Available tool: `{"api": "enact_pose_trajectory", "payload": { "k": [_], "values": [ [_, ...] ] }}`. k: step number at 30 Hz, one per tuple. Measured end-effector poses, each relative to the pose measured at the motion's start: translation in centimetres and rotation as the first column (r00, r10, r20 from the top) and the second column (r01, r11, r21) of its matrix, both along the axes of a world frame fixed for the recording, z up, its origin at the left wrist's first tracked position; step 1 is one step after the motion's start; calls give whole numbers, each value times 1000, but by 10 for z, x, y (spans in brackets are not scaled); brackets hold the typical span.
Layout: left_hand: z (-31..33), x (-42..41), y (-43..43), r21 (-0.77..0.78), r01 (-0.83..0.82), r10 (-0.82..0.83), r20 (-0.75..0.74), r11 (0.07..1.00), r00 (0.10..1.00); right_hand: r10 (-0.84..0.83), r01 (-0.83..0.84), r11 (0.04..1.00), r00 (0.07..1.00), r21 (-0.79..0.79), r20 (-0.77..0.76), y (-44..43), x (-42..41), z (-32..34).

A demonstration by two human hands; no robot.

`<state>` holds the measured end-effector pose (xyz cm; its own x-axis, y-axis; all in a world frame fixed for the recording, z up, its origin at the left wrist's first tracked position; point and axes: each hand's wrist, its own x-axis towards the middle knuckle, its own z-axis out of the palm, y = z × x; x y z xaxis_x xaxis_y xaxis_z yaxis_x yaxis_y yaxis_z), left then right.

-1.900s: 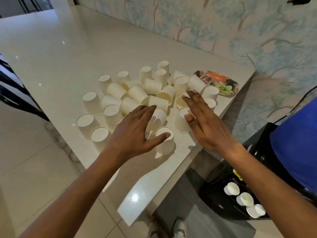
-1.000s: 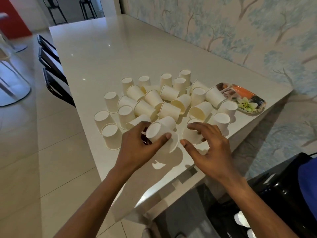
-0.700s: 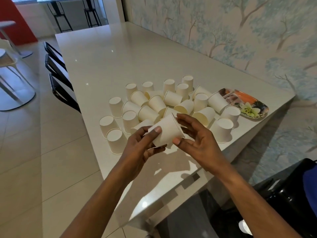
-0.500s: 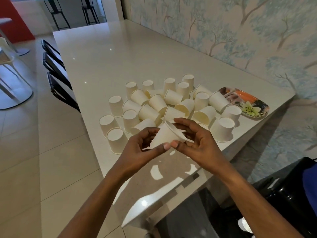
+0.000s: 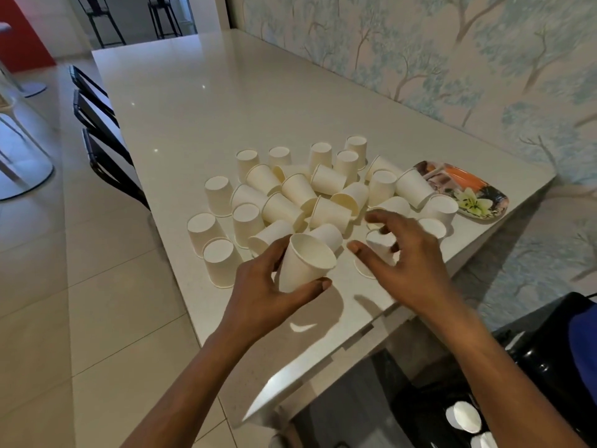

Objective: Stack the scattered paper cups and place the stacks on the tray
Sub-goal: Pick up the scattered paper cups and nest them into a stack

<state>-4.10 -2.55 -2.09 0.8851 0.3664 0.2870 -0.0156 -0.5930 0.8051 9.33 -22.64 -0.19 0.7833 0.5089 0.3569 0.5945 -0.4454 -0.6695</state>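
Several white paper cups (image 5: 326,181) lie scattered on the white table (image 5: 200,101), some upside down, some on their sides. My left hand (image 5: 261,295) grips one cup (image 5: 302,263) just above the table's near edge, mouth up and tilted. My right hand (image 5: 407,263) hovers to the right of it. Its fingers are spread and bent over an upside-down cup (image 5: 379,245), and the thumb is apart from that cup. A flower-patterned tray (image 5: 452,179) sits at the table's far right corner with no cups on it.
Black chairs (image 5: 100,130) line the table's left side. The wallpapered wall (image 5: 452,59) runs along its right. A black appliance (image 5: 549,350) stands low at the right, with white cups (image 5: 462,415) on it. The table's near corner (image 5: 290,392) juts toward me.
My right hand has let go of the cup that both hands held and moved right over an upside-down cup. My left hand keeps the cup, now mouth up.
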Motion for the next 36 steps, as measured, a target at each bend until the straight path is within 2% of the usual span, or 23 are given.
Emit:
{"api": "enact_pose_trajectory", "payload": {
  "k": [1,4,5,7,12,13,15,17,18,20,23,29,36],
  "values": [
    [0,0,2,-6,-12,12,7,1000,1000,-43,51,991,997,-120,67,-4,8,2],
    [-2,2,3,-40,-31,32,29,999,999,-50,76,876,997,-476,67,-2,19,-2],
    [-3,3,3,-45,-26,28,38,999,999,-45,73,831,997,-551,65,0,20,-6],
    [-5,4,3,-41,-11,13,47,999,999,-38,51,803,999,-594,35,3,21,-13],
    [-9,7,2,-25,2,-1,29,1000,1000,-56,37,885,998,-463,-26,1,27,-13],
    [-8,7,3,-26,4,-3,26,1000,1000,-73,58,924,997,-378,-27,1,26,-9],
    [-7,8,4,-19,20,-20,27,1000,999,-143,135,985,987,-109,-73,-2,22,1],
    [-6,10,4,-3,41,-41,31,999,999,-163,203,962,963,181,-215,1,10,13],
    [-6,11,4,7,50,-50,34,999,998,-122,213,932,946,294,-299,5,2,18],
    [-4,15,2,26,73,-74,44,997,996,-4,196,878,916,436,-402,17,-13,19],
    [-1,24,-3,76,100,-103,44,992,994,78,127,875,916,468,-393,31,-28,8],
    [0,34,-8,86,147,-152,50,985,987,156,-20,915,938,402,-309,34,-26,2],
    [-6,45,-12,34,158,-159,55,987,986,122,-17,948,942,318,-314,25,-21,-10]
  ]
}}
